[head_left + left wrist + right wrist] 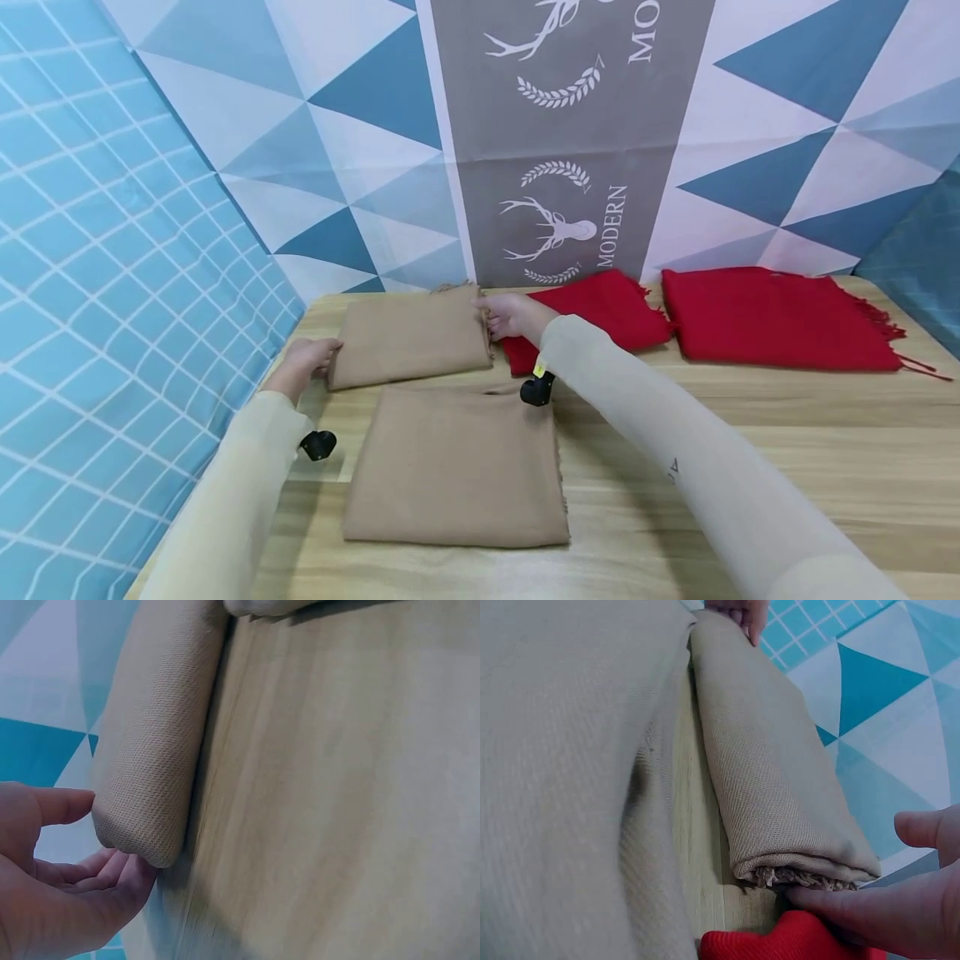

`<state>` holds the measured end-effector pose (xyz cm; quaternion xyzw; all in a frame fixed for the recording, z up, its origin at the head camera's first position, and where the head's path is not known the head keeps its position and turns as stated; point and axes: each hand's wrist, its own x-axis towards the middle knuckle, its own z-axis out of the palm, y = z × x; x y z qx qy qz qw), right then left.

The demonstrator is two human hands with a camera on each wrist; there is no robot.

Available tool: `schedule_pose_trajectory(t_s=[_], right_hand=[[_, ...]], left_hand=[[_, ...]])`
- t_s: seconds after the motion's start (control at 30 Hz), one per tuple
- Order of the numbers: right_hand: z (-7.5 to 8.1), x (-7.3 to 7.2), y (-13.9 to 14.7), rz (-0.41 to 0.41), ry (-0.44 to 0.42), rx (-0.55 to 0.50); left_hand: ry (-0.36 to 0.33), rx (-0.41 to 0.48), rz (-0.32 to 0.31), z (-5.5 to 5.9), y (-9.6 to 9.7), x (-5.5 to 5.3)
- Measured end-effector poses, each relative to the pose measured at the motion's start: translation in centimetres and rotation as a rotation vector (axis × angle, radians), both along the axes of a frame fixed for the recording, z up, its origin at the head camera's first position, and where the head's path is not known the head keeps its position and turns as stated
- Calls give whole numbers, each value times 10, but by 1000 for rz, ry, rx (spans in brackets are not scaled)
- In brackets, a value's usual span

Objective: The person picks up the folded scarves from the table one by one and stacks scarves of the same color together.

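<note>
Indoor corner, home or studio indeterminate: wood-grain table [750, 467]; triangle-patterned backdrop [390, 92] with deer print [558, 231] and "MODERN" lettering [612, 225] behind the table's far edge; blue grid-patterned sheet [112, 275] along its left edge

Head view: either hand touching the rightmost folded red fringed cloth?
No, the left hand and right hand are at opposite ends of the rear folded beige cloth.
</note>
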<state>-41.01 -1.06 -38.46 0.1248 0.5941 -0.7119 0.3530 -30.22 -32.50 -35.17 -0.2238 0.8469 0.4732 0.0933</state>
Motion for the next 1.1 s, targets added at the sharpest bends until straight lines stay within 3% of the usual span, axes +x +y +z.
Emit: schedule_pose_trajectory(t_s=[0.27, 0.4, 0.67, 0.73, 0.9, 0.97, 1.1], right_hand=[[25, 22, -2, 66, 54, 68], [29, 25, -4, 27, 64, 111], [11, 3, -10, -45, -17, 71], [4, -6, -8, 7, -25, 52], [21, 11, -5, 102, -7, 96], [35, 27, -6, 88, -1, 132], [43, 36, -5, 86, 6, 117]], left_hand=[[-19, 117, 55, 6, 2, -4], [-48, 150, 58, 7, 0, -8], [-108, 144, 41, 6, -6, -13], [-113, 133, 34, 6, -6, -14], [-115, 103, -7, 5, -5, -15], [-120, 98, -23, 5, -3, -15], [-140, 141, -30, 8, -1, -18]])
